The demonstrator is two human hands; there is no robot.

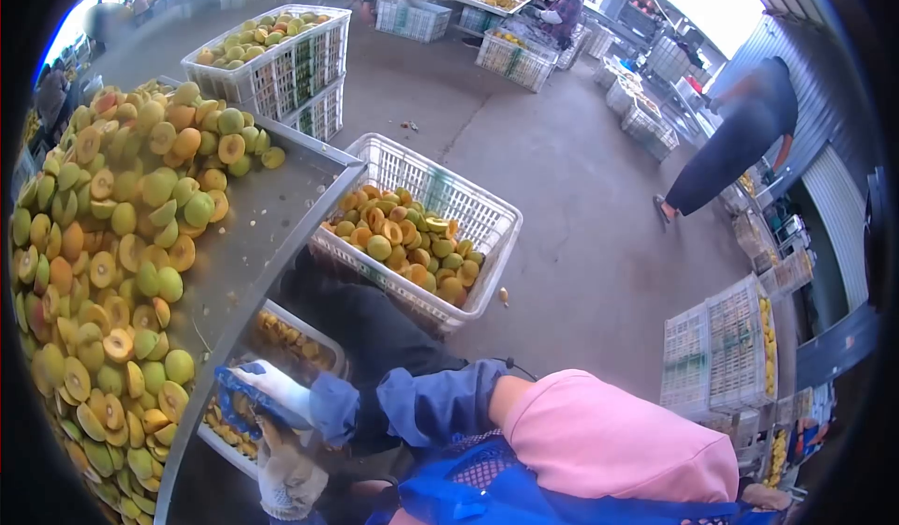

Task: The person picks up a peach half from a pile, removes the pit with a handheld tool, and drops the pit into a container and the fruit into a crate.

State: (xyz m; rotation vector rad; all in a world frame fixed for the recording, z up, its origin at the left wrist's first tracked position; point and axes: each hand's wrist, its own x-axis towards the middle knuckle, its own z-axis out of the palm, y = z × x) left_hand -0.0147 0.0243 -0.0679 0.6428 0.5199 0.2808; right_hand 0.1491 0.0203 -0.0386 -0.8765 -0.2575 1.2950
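Grey metal table taken as landmark. Green-and-orange halved round fruits are heaped on its top, across the raised rim from both sets of fingertips; mostly rounded, so no clear common long axis is shown. The right hand, white-gloved, is held just beside the rim and is nearer to the heap; the left hand, in a greyish-white glove, is held farther out from the rim, its fingers pointed toward the right. A blue curved piece is seen at the right fingers; whether it is worn or gripped cannot be told. Finger spread or pinch cannot be told for either hand; no held fruit can be made out. Beneath the hands, outside the rim, a white plastic crate of cut fruit is placed.
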